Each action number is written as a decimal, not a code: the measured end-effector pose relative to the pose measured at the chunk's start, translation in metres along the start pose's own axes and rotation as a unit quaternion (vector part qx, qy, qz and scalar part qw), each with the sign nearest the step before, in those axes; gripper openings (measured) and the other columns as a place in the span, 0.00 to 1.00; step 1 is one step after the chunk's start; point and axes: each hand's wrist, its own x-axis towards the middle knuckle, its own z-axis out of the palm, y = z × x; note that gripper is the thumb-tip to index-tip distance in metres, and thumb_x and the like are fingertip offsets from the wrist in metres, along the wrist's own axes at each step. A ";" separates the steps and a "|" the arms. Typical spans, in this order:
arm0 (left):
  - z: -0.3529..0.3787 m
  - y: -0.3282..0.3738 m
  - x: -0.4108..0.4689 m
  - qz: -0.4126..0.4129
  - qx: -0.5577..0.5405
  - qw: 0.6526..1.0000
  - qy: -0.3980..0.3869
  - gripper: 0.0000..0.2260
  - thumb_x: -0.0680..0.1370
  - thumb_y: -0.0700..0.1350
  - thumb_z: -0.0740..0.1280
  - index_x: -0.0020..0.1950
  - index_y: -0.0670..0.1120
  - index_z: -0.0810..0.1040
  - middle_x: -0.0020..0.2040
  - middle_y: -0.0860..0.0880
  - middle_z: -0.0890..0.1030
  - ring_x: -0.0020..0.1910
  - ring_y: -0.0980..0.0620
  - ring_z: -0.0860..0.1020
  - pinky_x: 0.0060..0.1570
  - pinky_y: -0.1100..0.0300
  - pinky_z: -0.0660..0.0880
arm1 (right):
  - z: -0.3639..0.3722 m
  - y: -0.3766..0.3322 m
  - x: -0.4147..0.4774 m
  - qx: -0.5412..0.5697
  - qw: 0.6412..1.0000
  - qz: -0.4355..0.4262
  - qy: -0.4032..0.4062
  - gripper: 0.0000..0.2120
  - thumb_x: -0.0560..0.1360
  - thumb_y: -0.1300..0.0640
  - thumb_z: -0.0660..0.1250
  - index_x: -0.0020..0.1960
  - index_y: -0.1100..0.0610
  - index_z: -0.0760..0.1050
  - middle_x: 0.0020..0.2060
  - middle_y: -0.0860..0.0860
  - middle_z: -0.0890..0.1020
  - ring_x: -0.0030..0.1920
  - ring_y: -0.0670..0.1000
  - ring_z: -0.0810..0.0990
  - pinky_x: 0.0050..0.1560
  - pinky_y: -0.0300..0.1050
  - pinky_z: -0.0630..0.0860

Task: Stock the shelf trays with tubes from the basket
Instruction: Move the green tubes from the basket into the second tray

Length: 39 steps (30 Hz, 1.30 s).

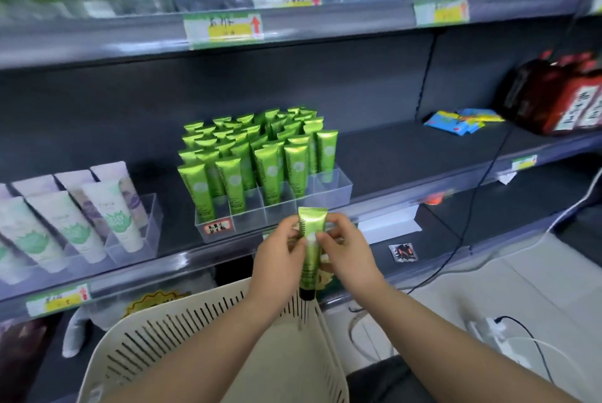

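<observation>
Pinching a green tube [311,249] between left hand [277,259] and right hand [350,256] fingers [325,241] above the basket [169,314], facing a seemingly almost stocked tray [338,189].

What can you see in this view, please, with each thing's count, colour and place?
basket: one, cream, slotted, bottom centre.
clear tray: one, divided, on the middle shelf.
shelved tubes: many, green, upright in the clear tray.
held tube: one, metallic green, black cap down, above the basket.
pale tubes: several, white, green and lilac, middle shelf left.
flat packets: a few, blue and yellow, middle shelf right.
red packs: a cluster, far right.
price tags: several, yellow-green, shelf edges.
left hand: one, pinching the held tube.
right hand: one, pinching the held tube.
</observation>
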 end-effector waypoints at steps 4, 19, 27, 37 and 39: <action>0.013 0.021 0.031 0.017 0.004 1.000 0.012 0.18 0.78 0.41 0.65 0.67 0.51 0.72 0.54 0.52 0.79 0.48 0.56 0.78 0.52 0.60 0.74 | -0.021 -0.016 0.029 -0.011 0.999 -0.031 0.014 0.07 0.77 0.58 0.64 0.52 0.48 0.73 0.37 0.47 0.77 0.42 0.54 0.79 0.47 0.62 0.78; 0.037 0.062 0.127 0.066 0.008 0.996 0.060 0.21 0.78 0.43 0.66 0.70 0.51 0.68 0.54 0.51 0.77 0.51 0.52 0.77 0.54 0.55 0.75 | -0.053 -0.061 0.123 -0.025 0.989 -0.138 0.038 0.13 0.76 0.61 0.63 0.44 0.42 0.72 0.34 0.50 0.76 0.39 0.58 0.79 0.44 0.63 0.79; 0.057 0.050 0.152 0.065 0.003 0.995 0.070 0.26 0.77 0.38 0.66 0.73 0.50 0.64 0.61 0.49 0.74 0.57 0.51 0.76 0.59 0.51 0.75 | -0.052 -0.052 0.160 -0.041 0.989 -0.140 0.034 0.10 0.77 0.61 0.63 0.47 0.44 0.71 0.38 0.52 0.78 0.45 0.60 0.79 0.47 0.63 0.78; 0.080 0.019 0.156 0.052 0.025 0.998 0.019 0.30 0.78 0.34 0.60 0.77 0.49 0.53 0.71 0.46 0.63 0.68 0.47 0.68 0.68 0.53 0.67 | -0.042 -0.018 0.174 -0.021 0.994 -0.099 0.038 0.12 0.76 0.61 0.62 0.46 0.43 0.72 0.38 0.52 0.79 0.46 0.60 0.80 0.48 0.63 0.78; 0.081 0.015 0.157 0.044 0.031 0.998 0.016 0.30 0.79 0.35 0.60 0.77 0.50 0.52 0.71 0.46 0.62 0.68 0.48 0.69 0.65 0.59 0.66 | -0.040 -0.013 0.175 -0.023 0.994 -0.097 0.035 0.09 0.77 0.61 0.62 0.50 0.46 0.73 0.37 0.52 0.79 0.45 0.60 0.80 0.47 0.62 0.78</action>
